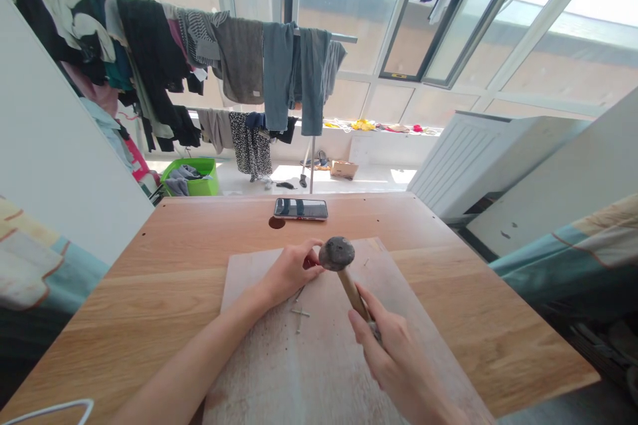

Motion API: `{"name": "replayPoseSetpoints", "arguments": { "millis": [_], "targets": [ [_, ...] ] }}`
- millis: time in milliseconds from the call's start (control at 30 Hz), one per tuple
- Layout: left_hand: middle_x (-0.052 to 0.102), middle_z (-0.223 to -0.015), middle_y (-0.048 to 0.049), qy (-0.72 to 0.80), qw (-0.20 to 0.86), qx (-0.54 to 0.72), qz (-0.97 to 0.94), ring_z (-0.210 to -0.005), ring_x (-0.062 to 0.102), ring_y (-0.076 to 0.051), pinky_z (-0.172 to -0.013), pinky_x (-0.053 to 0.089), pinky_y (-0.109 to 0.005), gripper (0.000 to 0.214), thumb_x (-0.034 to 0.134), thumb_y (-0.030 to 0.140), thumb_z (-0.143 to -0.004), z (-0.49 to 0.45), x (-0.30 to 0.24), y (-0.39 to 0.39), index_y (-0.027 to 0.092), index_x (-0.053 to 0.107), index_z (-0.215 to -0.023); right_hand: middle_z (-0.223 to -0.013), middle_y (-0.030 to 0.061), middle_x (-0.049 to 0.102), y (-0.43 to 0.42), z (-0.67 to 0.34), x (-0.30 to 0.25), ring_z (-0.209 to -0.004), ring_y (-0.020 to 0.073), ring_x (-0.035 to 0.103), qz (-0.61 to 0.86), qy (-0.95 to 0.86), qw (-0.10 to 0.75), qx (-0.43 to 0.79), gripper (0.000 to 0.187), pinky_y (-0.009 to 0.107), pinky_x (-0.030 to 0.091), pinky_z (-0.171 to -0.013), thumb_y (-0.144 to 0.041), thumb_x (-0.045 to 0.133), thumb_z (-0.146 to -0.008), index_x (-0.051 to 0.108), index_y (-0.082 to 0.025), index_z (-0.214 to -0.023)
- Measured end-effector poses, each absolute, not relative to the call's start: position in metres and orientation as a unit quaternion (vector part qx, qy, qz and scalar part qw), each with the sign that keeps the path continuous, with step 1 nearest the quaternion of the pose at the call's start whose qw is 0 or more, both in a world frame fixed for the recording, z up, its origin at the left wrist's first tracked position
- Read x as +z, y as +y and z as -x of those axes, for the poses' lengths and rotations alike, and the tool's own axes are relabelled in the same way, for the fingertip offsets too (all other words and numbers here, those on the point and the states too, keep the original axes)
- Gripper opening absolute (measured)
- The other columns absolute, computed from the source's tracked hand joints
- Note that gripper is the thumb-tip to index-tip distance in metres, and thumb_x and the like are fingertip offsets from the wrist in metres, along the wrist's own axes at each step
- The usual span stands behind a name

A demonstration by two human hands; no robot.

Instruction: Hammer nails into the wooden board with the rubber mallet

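Note:
My right hand (389, 339) is wrapped round the wooden handle of a hammer (337, 254), its dark, rounded head raised over a pale wooden board (299, 378). Just left of the hammer head, my left hand (294, 271) rests on the board with thumb and fingertips pinched together. What the pinch holds, if anything, is hidden by the hammer head. Several loose nails (300, 312) lie on the board below my left hand. Another small nail (366, 263) shows near the board's far right part.
The board lies on a wood-grain table (149, 292). Beyond it are a phone (300, 209) and a round hole (277, 222) in the tabletop. A white cable (60, 405) is at the near left. Past the table stand a laundry-hung rack (343, 38) and a green basket (204, 184).

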State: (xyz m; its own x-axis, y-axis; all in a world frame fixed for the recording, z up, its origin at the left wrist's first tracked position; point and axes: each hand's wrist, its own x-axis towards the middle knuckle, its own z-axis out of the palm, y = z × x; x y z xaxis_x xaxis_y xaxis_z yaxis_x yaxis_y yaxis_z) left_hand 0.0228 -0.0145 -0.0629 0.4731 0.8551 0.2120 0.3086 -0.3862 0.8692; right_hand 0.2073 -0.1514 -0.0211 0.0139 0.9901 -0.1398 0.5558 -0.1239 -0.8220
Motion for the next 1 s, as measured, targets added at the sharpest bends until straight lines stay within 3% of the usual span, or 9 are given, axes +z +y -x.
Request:
{"name": "replayPoseSetpoints", "arguments": {
  "millis": [100,267,433,533,600,667,767,867,1000],
  "targets": [
    [0.068,-0.086,0.0009,0.381,0.405,0.295,-0.777,-0.073,0.062,-0.015,-0.068,0.048,-0.025,0.043,0.071,0.020,-0.077,-0.012,-0.052,-0.011,0.019,0.060,-0.119,-0.077,0.0017,0.064,-0.154,-0.209,-0.026,-0.037,0.0096,0.045,0.655,-0.579,0.291,0.388,0.062,0.021,0.038,-0.033,-0.055,0.039,-0.099,0.052,-0.016,-0.146],
    [0.060,-0.096,-0.0034,0.407,0.304,0.103,-0.855,-0.080,0.058,-0.018,-0.072,0.046,-0.030,0.021,0.068,0.037,-0.078,0.010,-0.013,-0.020,0.019,0.062,-0.088,-0.059,-0.0042,0.053,-0.169,-0.216,-0.041,-0.032,0.0087,0.039,0.664,-0.539,0.358,0.374,0.067,0.021,0.031,-0.031,-0.063,0.044,-0.095,0.057,-0.015,-0.140],
    [0.058,-0.098,-0.0086,0.415,0.186,0.003,-0.891,-0.089,0.057,-0.023,-0.073,0.044,-0.033,0.006,0.062,0.020,-0.073,-0.002,0.003,-0.041,0.017,0.058,-0.069,-0.054,-0.0082,0.047,-0.181,-0.221,-0.050,-0.031,0.0072,0.037,0.664,-0.493,0.381,0.413,0.068,0.019,0.030,-0.031,-0.062,0.046,-0.094,0.055,-0.011,-0.138],
    [0.060,-0.096,-0.0077,0.380,0.192,-0.002,-0.905,-0.084,0.058,-0.021,-0.069,0.042,-0.032,0.004,0.059,0.014,-0.072,-0.012,0.001,-0.046,0.017,0.059,-0.069,-0.047,-0.0088,0.046,-0.186,-0.225,-0.055,-0.029,0.0098,0.038,0.670,-0.483,0.373,0.423,0.073,0.020,0.032,-0.028,-0.064,0.045,-0.093,0.054,-0.010,-0.141],
    [0.062,-0.096,-0.0066,0.351,0.204,0.009,-0.914,-0.081,0.058,-0.020,-0.068,0.041,-0.031,0.004,0.059,0.014,-0.073,-0.013,0.000,-0.045,0.018,0.060,-0.072,-0.047,-0.0056,0.052,-0.191,-0.229,-0.058,-0.029,0.0125,0.044,0.685,-0.495,0.366,0.389,0.073,0.022,0.036,-0.029,-0.064,0.046,-0.093,0.055,-0.012,-0.143],
    [0.064,-0.093,-0.0052,0.341,0.218,0.022,-0.914,-0.081,0.059,-0.020,-0.068,0.041,-0.030,0.004,0.060,0.014,-0.075,-0.010,0.001,-0.043,0.018,0.061,-0.076,-0.057,0.0024,0.067,-0.197,-0.236,-0.059,-0.037,0.0170,0.058,0.704,-0.517,0.357,0.331,0.071,0.024,0.044,-0.033,-0.063,0.049,-0.092,0.059,-0.014,-0.142],
    [0.066,-0.081,-0.0020,0.357,0.247,0.031,-0.900,-0.075,0.059,-0.018,-0.063,0.039,-0.027,0.007,0.060,0.013,-0.076,-0.004,0.004,-0.038,0.019,0.062,-0.079,-0.091,0.0121,0.081,-0.204,-0.247,-0.060,-0.072,0.0263,0.078,0.707,-0.565,0.335,0.260,0.060,0.027,0.060,-0.053,-0.060,0.054,-0.091,0.069,-0.019,-0.133],
    [0.066,-0.075,0.0002,0.372,0.269,0.055,-0.887,-0.067,0.057,-0.016,-0.058,0.035,-0.026,0.010,0.057,0.013,-0.079,0.004,0.003,-0.031,0.020,0.063,-0.082,-0.114,0.0125,0.080,-0.206,-0.254,-0.060,-0.101,0.0304,0.077,0.684,-0.623,0.307,0.224,0.050,0.031,0.064,-0.081,-0.054,0.058,-0.090,0.075,-0.022,-0.124],
    [0.068,-0.083,-0.0018,0.381,0.264,0.096,-0.881,-0.075,0.061,-0.017,-0.066,0.040,-0.025,0.013,0.056,0.013,-0.083,0.014,-0.005,-0.020,0.019,0.068,-0.087,-0.119,0.0107,0.079,-0.204,-0.255,-0.059,-0.107,0.0289,0.076,0.666,-0.657,0.288,0.202,0.046,0.032,0.062,-0.090,-0.047,0.054,-0.094,0.072,-0.024,-0.129]
  ]
}}
